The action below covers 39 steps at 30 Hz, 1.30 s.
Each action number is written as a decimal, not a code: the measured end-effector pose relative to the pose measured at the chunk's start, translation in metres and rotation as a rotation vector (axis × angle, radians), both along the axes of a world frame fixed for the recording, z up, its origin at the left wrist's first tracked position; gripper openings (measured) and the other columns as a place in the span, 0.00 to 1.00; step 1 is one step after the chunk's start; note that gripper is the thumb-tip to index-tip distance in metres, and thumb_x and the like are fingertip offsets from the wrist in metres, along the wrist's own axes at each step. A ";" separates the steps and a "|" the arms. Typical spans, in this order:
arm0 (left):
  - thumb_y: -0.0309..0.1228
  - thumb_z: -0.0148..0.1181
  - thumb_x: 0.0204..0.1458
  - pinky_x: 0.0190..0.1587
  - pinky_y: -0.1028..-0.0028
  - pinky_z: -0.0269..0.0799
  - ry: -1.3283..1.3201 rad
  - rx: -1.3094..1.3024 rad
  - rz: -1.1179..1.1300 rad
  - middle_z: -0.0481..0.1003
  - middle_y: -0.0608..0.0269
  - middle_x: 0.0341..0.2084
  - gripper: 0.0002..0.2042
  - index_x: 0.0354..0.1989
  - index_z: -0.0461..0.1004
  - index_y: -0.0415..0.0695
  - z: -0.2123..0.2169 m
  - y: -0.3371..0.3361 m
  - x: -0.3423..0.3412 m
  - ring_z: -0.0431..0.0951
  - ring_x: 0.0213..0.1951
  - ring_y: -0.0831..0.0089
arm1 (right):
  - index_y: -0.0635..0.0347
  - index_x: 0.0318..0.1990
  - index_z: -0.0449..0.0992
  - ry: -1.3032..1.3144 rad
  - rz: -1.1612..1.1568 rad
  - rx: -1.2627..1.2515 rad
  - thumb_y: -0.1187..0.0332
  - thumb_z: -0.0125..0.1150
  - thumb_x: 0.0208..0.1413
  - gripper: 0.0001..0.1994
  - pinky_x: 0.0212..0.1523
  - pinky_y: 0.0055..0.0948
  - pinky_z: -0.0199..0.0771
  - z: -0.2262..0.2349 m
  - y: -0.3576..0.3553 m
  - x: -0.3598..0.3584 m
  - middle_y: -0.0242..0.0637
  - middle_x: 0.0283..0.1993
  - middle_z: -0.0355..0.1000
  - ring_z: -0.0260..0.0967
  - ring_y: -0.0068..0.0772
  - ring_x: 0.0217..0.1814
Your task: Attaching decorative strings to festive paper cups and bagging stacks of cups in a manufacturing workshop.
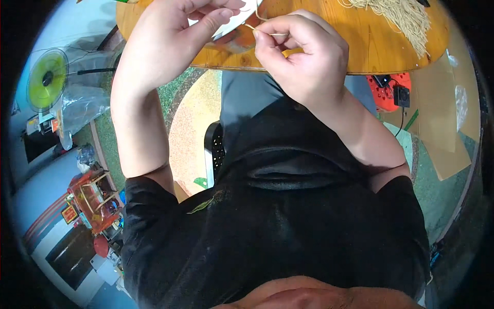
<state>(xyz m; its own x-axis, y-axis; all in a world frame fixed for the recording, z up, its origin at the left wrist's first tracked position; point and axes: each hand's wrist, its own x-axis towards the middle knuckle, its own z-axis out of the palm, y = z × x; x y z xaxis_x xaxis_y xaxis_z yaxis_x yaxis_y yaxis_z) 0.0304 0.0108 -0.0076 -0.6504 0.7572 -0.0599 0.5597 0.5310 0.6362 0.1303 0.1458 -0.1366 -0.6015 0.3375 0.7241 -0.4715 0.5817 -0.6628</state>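
At the table's near edge my right hand point(303, 49) is closed, with thumb and forefinger pinching a thin cream-coloured cord point(279, 34). A short end sticks out to the left of the fingertips, and another stretch of cord rises toward the top edge of the view. My left hand point(198, 23) is to the left, thumb stretched out and apart from the curved fingers, which are partly cut off at the top. Nothing shows in its grasp. Beneath and between the hands is a white, round-edged thing point(234, 22), perhaps a plate, mostly hidden.
A thick bundle of similar cream cords point(404, 20) lies at the right of the wooden table point(368, 51). Below that side are a red stool point(383, 100) with a black adapter and flattened cardboard point(437, 118). A green-bladed fan point(48, 79) stands at the far left.
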 end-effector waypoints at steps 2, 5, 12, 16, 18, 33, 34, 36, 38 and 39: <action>0.21 0.63 0.61 0.42 0.74 0.78 0.023 -0.029 0.012 0.82 0.60 0.35 0.05 0.43 0.81 0.34 0.006 -0.004 0.003 0.82 0.37 0.76 | 0.64 0.36 0.82 0.003 0.019 -0.015 0.80 0.74 0.51 0.06 0.32 0.20 0.79 0.002 -0.004 -0.001 0.33 0.31 0.78 0.78 0.20 0.30; 0.21 0.62 0.62 0.42 0.73 0.79 -0.029 -0.019 0.015 0.82 0.59 0.35 0.05 0.44 0.81 0.34 0.005 -0.006 0.002 0.82 0.37 0.76 | 0.64 0.36 0.82 -0.011 0.026 -0.038 0.79 0.74 0.52 0.06 0.33 0.20 0.79 0.001 -0.007 -0.003 0.33 0.31 0.78 0.78 0.20 0.30; 0.20 0.64 0.60 0.43 0.74 0.79 -0.050 -0.169 -0.110 0.83 0.61 0.34 0.07 0.45 0.81 0.35 0.015 -0.001 -0.009 0.82 0.38 0.77 | 0.64 0.36 0.82 -0.031 0.009 -0.052 0.79 0.73 0.53 0.05 0.31 0.20 0.78 0.002 -0.008 -0.004 0.33 0.30 0.77 0.77 0.19 0.29; 0.20 0.65 0.59 0.43 0.75 0.79 -0.128 -0.187 -0.163 0.84 0.62 0.33 0.07 0.44 0.82 0.35 0.015 0.000 -0.018 0.82 0.37 0.77 | 0.64 0.36 0.83 -0.007 0.027 -0.073 0.79 0.74 0.52 0.06 0.30 0.20 0.76 0.003 -0.011 -0.005 0.33 0.29 0.77 0.76 0.19 0.28; 0.20 0.65 0.59 0.43 0.75 0.79 -0.140 -0.186 -0.217 0.84 0.62 0.33 0.05 0.42 0.82 0.35 0.014 0.002 -0.020 0.82 0.37 0.77 | 0.64 0.36 0.83 -0.003 0.014 -0.062 0.79 0.74 0.52 0.06 0.29 0.20 0.76 0.003 -0.012 -0.006 0.33 0.29 0.77 0.76 0.20 0.28; 0.22 0.63 0.60 0.40 0.73 0.76 -0.114 -0.153 -0.267 0.81 0.61 0.29 0.04 0.40 0.81 0.37 0.011 -0.002 -0.020 0.78 0.32 0.75 | 0.62 0.35 0.81 0.068 -0.009 0.011 0.78 0.75 0.50 0.07 0.29 0.26 0.77 -0.007 -0.006 -0.011 0.36 0.29 0.77 0.77 0.29 0.28; 0.22 0.63 0.60 0.40 0.73 0.76 -0.112 -0.154 -0.263 0.81 0.61 0.29 0.04 0.40 0.81 0.37 0.013 -0.003 -0.020 0.78 0.32 0.75 | 0.61 0.33 0.80 0.080 -0.007 0.006 0.77 0.75 0.49 0.07 0.28 0.30 0.77 -0.008 -0.006 -0.011 0.36 0.28 0.76 0.78 0.34 0.28; 0.22 0.63 0.59 0.41 0.72 0.76 -0.125 -0.203 -0.245 0.82 0.61 0.30 0.05 0.41 0.81 0.37 0.016 -0.002 -0.019 0.79 0.33 0.74 | 0.61 0.33 0.80 0.079 -0.017 0.015 0.77 0.75 0.49 0.07 0.28 0.31 0.77 -0.007 -0.007 -0.010 0.37 0.28 0.76 0.78 0.35 0.28; 0.22 0.63 0.59 0.40 0.72 0.76 -0.103 -0.223 -0.237 0.82 0.61 0.30 0.04 0.41 0.81 0.37 0.015 0.001 -0.018 0.79 0.33 0.74 | 0.61 0.33 0.80 0.075 -0.032 0.025 0.77 0.75 0.49 0.07 0.28 0.31 0.77 -0.007 -0.007 -0.010 0.37 0.28 0.76 0.78 0.36 0.28; 0.22 0.63 0.58 0.40 0.72 0.76 -0.082 -0.243 -0.228 0.82 0.61 0.30 0.04 0.40 0.81 0.37 0.014 0.002 -0.018 0.79 0.33 0.74 | 0.61 0.33 0.81 0.082 -0.027 0.020 0.76 0.75 0.49 0.07 0.28 0.32 0.77 -0.008 -0.006 -0.010 0.37 0.28 0.76 0.78 0.36 0.28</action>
